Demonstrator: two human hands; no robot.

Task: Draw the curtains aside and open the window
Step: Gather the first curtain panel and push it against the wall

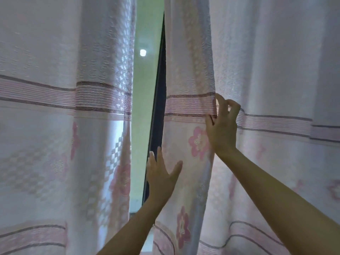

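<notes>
Two pale pink curtains with flower patterns and striped bands hang in front of me. The left curtain (55, 126) fills the left half. The right curtain (187, 80) fills the right half. A narrow gap between them shows window glass (141, 107) and a dark vertical window frame (158, 111). My left hand (161, 175) lies flat with spread fingers against the inner edge of the right curtain, by the frame. Higher up, my right hand (222, 124) pinches a fold of the right curtain at its striped band.
Through the gap a greenish wall and a bright round light spot (143, 52) show behind the glass. Curtain fabric covers everything else, and the window's handle is hidden.
</notes>
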